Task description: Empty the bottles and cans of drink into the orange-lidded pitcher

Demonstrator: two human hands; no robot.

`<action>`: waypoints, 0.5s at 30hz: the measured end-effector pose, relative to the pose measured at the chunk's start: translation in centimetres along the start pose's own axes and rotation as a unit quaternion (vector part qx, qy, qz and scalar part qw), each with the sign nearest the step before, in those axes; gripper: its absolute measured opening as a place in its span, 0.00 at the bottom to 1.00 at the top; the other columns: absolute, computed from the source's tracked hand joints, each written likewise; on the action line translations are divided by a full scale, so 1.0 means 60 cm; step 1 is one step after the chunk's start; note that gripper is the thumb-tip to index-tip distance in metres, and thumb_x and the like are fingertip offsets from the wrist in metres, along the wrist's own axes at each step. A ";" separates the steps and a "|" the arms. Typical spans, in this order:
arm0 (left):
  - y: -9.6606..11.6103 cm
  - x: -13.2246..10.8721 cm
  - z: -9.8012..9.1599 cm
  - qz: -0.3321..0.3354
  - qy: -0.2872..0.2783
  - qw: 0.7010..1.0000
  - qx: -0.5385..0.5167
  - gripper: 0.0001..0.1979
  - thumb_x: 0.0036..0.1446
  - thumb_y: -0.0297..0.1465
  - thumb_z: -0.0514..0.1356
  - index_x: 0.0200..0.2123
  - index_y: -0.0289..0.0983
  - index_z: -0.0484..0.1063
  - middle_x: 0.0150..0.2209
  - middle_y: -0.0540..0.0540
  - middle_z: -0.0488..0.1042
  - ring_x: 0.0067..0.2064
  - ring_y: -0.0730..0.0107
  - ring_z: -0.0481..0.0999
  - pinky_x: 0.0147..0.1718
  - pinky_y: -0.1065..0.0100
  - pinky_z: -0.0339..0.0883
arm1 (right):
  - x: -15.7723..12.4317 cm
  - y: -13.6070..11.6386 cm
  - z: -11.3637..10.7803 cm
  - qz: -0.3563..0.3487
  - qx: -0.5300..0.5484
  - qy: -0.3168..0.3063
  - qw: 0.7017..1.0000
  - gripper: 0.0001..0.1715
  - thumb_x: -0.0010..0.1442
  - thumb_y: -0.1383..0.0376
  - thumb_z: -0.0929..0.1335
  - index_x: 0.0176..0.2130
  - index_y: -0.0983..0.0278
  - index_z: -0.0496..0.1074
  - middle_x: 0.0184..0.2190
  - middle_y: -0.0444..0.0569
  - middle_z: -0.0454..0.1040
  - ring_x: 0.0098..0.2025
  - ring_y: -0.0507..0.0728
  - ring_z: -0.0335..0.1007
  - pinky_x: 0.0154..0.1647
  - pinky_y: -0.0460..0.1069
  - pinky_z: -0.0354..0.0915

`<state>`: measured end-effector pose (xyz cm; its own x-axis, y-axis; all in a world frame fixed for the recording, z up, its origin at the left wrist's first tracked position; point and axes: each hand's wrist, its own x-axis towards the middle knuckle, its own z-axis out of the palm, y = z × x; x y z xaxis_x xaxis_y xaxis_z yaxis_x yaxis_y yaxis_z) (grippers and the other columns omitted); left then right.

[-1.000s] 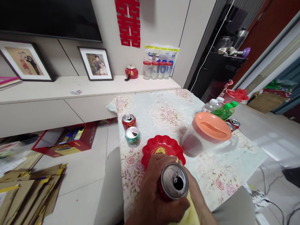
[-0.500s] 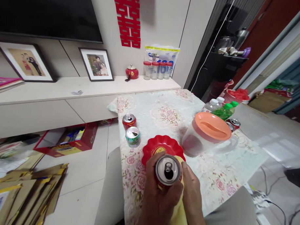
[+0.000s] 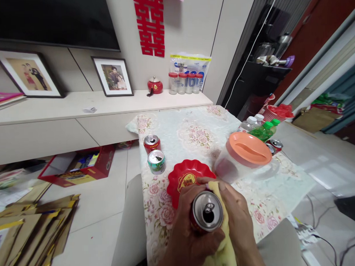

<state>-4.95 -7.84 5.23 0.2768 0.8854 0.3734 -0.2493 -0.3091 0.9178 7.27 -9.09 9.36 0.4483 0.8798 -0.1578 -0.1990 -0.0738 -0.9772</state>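
Note:
An opened drink can stands upright in my left hand, whose fingers wrap round its side. My right hand presses a yellow cloth against the can's right side. Just beyond the hands, a red scalloped plate lies on the flowered tablecloth. To its left stand a red can and a green can, both opened. On the right is a clear pitcher with an orange lid.
Bottles with green caps and more cans stand at the table's right edge. Behind the table, a white cabinet bears photo frames, a red pot and jars. Flattened cardboard lies on the floor at left.
Both hands have moved right and slightly down with the can and cloth, showing more of the red plate. The can has turned a little, and my right hand reaches further round the cloth.

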 end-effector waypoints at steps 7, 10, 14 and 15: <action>0.009 0.002 -0.005 0.098 0.020 0.991 0.085 0.33 0.62 0.45 0.73 0.67 0.52 0.69 0.59 0.40 0.76 0.62 0.46 0.79 0.58 0.50 0.80 | 0.021 0.021 0.010 0.048 0.008 -0.026 0.998 0.29 0.55 0.41 0.79 0.25 0.60 0.72 0.22 0.41 0.70 0.26 0.54 0.63 0.27 0.49 0.65; 0.015 0.002 -0.010 0.080 0.020 0.994 0.078 0.32 0.62 0.40 0.74 0.66 0.52 0.70 0.58 0.41 0.77 0.60 0.49 0.80 0.59 0.51 0.80 | 0.013 0.038 0.010 0.056 0.030 -0.030 0.998 0.26 0.58 0.43 0.78 0.27 0.58 0.72 0.24 0.41 0.71 0.27 0.54 0.63 0.29 0.50 0.67; 0.018 0.010 -0.020 0.032 0.022 0.999 0.033 0.28 0.63 0.46 0.73 0.63 0.49 0.74 0.54 0.43 0.79 0.53 0.52 0.82 0.53 0.54 0.82 | 0.008 0.071 0.004 0.049 0.041 -0.001 0.998 0.19 0.60 0.46 0.76 0.30 0.57 0.78 0.30 0.46 0.80 0.34 0.60 0.74 0.36 0.54 0.74; 0.017 0.013 -0.022 0.024 0.020 0.999 0.018 0.29 0.63 0.48 0.72 0.63 0.49 0.74 0.52 0.44 0.79 0.50 0.54 0.83 0.50 0.56 0.82 | 0.007 0.080 0.003 0.045 0.044 0.012 0.998 0.19 0.62 0.46 0.75 0.32 0.57 0.79 0.32 0.47 0.83 0.36 0.61 0.77 0.38 0.55 0.76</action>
<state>-6.23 -7.02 6.30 0.2272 0.8825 0.4118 -0.2269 -0.3633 0.9036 6.37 -8.99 4.64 0.4450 0.8604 -0.2482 -0.3137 -0.1098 -0.9432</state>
